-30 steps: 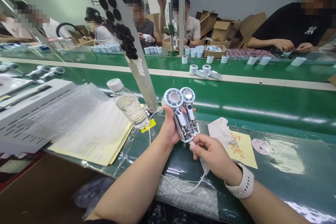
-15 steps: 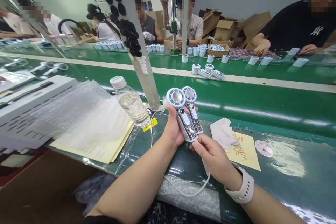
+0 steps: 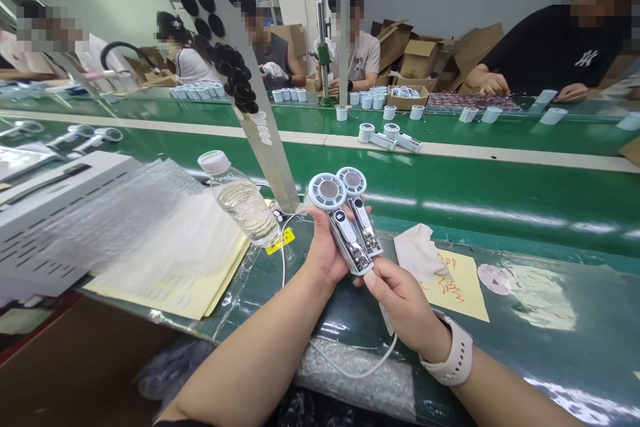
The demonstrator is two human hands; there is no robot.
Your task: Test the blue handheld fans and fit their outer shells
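Head view shows the person's left hand [image 3: 325, 255] in a full grip, fingers wrapped around two handles: the nearer handheld fan [image 3: 350, 237] and, just beside it, the farther handheld fan [image 3: 367, 230]. Both are held above the worktop [image 3: 540, 360], round heads tilted toward eleven o'clock and circuit boards showing; a small display glows on the nearer one. From between four and five o'clock the right hand [image 3: 400, 297] meets that fan's foot, its grip a tight pinch on the end of a white cable [image 3: 393, 347]; the fingers hide whether the plug is seated. The cable loops at six o'clock, over bubble wrap [image 3: 360, 388]. A pale watch [image 3: 454, 355] circles the right wrist. Around the held pair, a water bottle [image 3: 245, 207] is at nine o'clock, a crumpled cloth [image 3: 419, 252] lies near four, partly over a yellow note [image 3: 470, 290], and two more fans [image 3: 409, 141] rest at one. At two o'clock sits a co-worker [image 3: 560, 47] in black.
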